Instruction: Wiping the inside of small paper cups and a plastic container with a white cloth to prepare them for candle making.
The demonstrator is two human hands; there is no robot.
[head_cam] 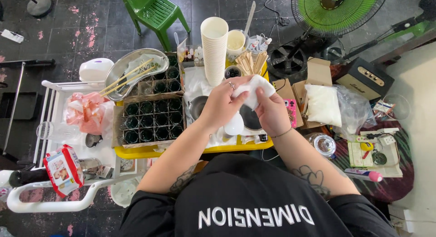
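Observation:
Both my hands are together over the yellow tray [136, 151]. My left hand [222, 103], with a ring on one finger, and my right hand [271, 113] both grip a folded white cloth [255, 88]. Under them lie a dark round bowl [198, 106], a black round dish [250, 119] and a small white cup [235, 126]. A tall stack of white paper cups [214, 48] stands just beyond my hands.
A cardboard crate of several dark jars [147, 121] fills the tray's left half. A metal kidney dish with chopsticks [134, 71], a white cart [50, 128], a green chair [152, 12], a green fan [336, 7] and a bag of white powder [322, 105] surround me.

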